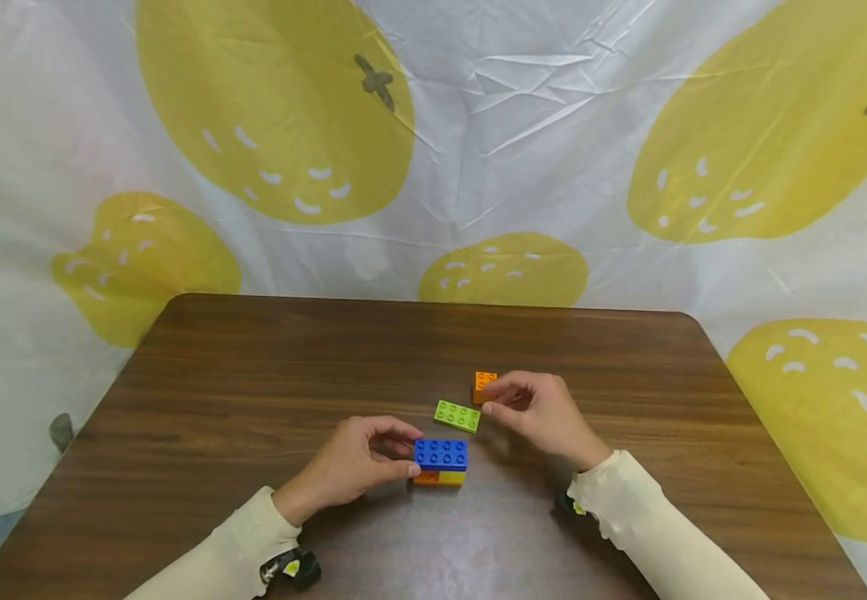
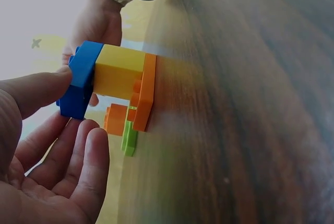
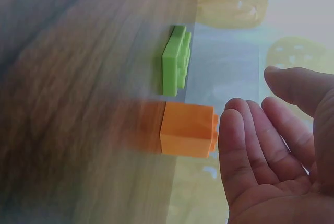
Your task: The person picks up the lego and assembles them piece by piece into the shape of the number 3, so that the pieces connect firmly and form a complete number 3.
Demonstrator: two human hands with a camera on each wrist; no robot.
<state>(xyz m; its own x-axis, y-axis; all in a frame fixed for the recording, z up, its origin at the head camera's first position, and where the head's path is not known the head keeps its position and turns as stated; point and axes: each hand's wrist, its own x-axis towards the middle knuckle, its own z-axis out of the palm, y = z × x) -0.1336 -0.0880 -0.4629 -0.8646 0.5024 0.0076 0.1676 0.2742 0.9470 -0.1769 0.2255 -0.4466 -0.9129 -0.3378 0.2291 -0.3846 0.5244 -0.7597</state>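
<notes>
A stack of toy building bricks stands on the wooden table: a blue brick [image 1: 440, 454] on top, a yellow brick [image 2: 119, 71] beneath it, and a flat orange plate brick [image 2: 147, 93] at the bottom. My left hand [image 1: 354, 462] pinches the left end of the blue brick between thumb and fingertips. Behind the stack lies a flat lime-green brick [image 1: 457, 416], studs up. Farther back sits a small orange brick [image 1: 483, 386]. Beside it hovers my right hand [image 1: 542, 412], holding nothing. In the right wrist view its loosely bent fingers [image 3: 235, 135] appear just off the orange brick's studs.
The brown table [image 1: 291, 358] has rounded back corners. A white cloth [image 1: 523, 150] printed with yellow fruit hangs behind it and at both sides. Dark wrist cameras are strapped to both cream sleeves [image 1: 651, 508].
</notes>
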